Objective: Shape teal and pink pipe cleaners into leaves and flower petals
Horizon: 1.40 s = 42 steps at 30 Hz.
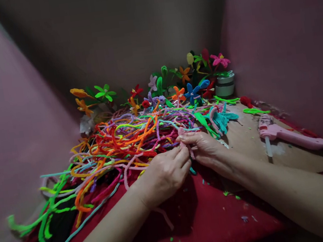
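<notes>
Both my hands meet over the front of a table, pinching a pink pipe cleaner (182, 132). Its upper part is bent into a small fuzzy loop above my fingertips, and a short end hangs below them. My left hand (164, 172) is closed round its lower part, fingers curled. Thumb and fingers of my right hand (204, 147) press on it from the other side. A pale pink length (163, 217) trails below my left hand on the cloth; whether it joins the held piece is hidden. Just behind lies a tangled heap of coloured pipe cleaners (138, 130).
A pink glue gun (292, 134) rests on brown cardboard (302, 159) at the right. Pipe-cleaner flowers (192, 92) line the back, beside a small pale pot (225, 85). Teal bundled pieces (223, 119) lie behind my right hand. Scraps dot the red cloth (218, 225).
</notes>
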{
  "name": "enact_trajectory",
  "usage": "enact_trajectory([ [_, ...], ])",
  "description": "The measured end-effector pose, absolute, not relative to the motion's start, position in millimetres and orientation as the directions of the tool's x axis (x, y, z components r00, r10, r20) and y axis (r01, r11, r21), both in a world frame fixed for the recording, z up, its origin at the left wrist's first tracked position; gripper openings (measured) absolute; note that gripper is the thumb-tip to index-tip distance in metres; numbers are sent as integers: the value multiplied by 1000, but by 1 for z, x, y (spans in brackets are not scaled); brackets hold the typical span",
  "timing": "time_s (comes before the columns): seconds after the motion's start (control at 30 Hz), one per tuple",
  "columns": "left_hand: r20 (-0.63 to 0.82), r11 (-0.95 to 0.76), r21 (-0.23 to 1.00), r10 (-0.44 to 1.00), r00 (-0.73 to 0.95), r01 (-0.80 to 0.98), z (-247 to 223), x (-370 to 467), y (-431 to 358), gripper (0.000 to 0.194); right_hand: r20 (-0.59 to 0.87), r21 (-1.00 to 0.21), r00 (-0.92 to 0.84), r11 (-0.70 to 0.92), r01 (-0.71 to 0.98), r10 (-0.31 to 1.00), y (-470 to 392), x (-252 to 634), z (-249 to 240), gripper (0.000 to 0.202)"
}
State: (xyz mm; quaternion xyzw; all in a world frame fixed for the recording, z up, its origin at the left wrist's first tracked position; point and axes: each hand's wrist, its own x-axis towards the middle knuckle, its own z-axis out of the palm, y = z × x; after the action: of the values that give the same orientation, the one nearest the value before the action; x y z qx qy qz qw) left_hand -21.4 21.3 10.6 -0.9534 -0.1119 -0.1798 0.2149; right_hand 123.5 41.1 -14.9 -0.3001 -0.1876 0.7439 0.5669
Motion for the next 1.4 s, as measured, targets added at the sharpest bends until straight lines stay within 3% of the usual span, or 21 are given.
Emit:
enact_trajectory([
  [0.3, 496, -882, -25, 398, 772, 471, -3, -11, 18, 22, -133, -710, -166, -211, -672, 977, 37, 123, -16, 5],
  [0.53, 444, -787, 400, 614, 653, 469, 13, -11, 2, 16, -95, -704, -192, -202, -681, 977, 39, 121, -18, 4],
  [0.6, 419, -708, 510, 701, 577, 488, 18, -11, -2, 21, -107, -710, -177, -200, -675, 978, 41, 123, -14, 2],
  [0.7, 412, -496, 718, 868, 277, 489, 27, -10, -1, 18, -104, -688, -135, -169, -706, 985, 43, 126, -9, 5],
  [0.8, 221, -253, 885, 967, 126, 392, 35, -3, 9, 16, -105, -655, -137, -172, -736, 985, 45, 127, -7, 7],
  [0.93, -18, -48, 938, 982, 186, 343, 35, 8, 24, 25, -26, -679, -152, -129, -723, 988, 46, 127, -9, 10],
  [1.07, -16, -37, 963, 980, 196, 267, 22, 10, 30, 27, -32, -658, -168, -147, -738, 985, 44, 127, -9, 11],
  [1.3, -90, 118, 990, 953, 289, -82, 3, 8, 31, 23, -118, -528, -269, -289, -799, 956, 48, 123, -14, 9],
  [1.4, -95, 132, 987, 941, 325, -94, 0, 6, 32, 23, -128, -523, -305, -326, -788, 944, 50, 124, -18, 5],
])
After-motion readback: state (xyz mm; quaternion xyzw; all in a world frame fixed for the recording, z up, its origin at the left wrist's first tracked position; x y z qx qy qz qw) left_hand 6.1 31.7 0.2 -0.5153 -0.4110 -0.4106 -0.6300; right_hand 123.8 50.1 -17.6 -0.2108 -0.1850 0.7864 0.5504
